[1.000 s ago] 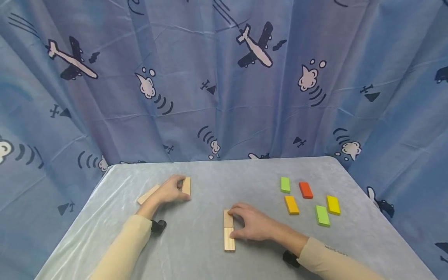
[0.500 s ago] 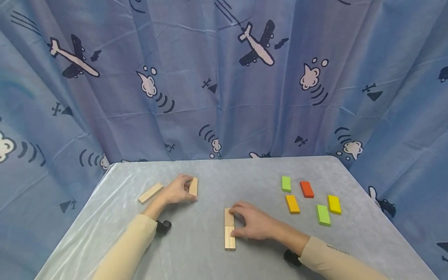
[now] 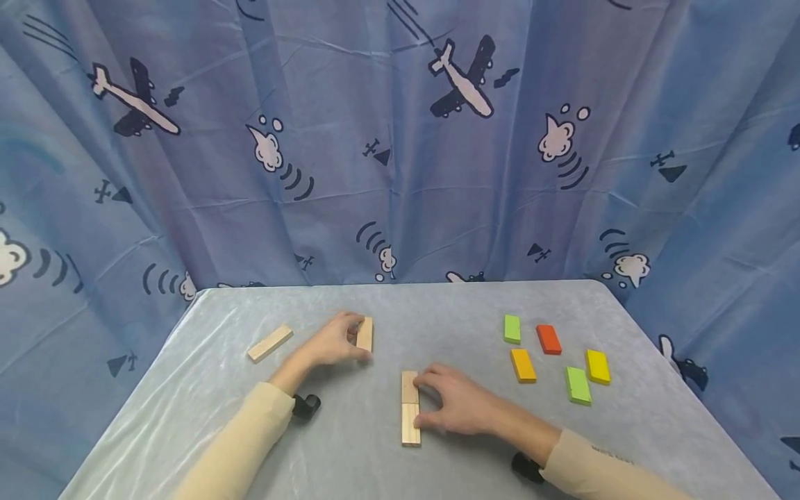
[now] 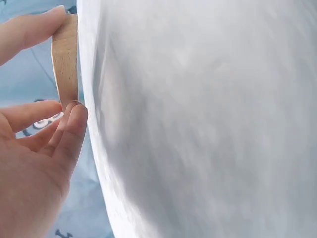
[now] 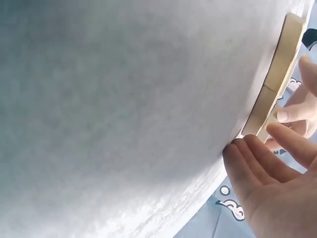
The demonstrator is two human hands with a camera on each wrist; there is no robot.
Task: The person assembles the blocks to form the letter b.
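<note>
A plain wooden block (image 3: 365,334) is pinched between the thumb and fingers of my left hand (image 3: 330,342), at the far middle of the table. In the left wrist view that block (image 4: 66,54) spans from thumb to fingertips. Two more wooden blocks lie end to end in a line, the farther block (image 3: 409,386) meeting the nearer block (image 3: 410,427). My right hand (image 3: 465,403) is beside their right edge, thumb and fingers spread, fingertips right at the blocks. In the right wrist view its fingers (image 5: 265,158) lie relaxed near the end of the row.
A single wooden block (image 3: 270,344) lies slantwise at the left. On the right lie a red block (image 3: 548,339), an orange block (image 3: 522,365), a yellow block (image 3: 597,367) and two green blocks, one far (image 3: 512,329), one near (image 3: 578,385). A patterned curtain (image 3: 325,153) hangs behind the table.
My left hand has moved right with its wooden block, away from the slanted one. My right hand's fingertips have drawn slightly right, off the tops of the two lined-up blocks.
</note>
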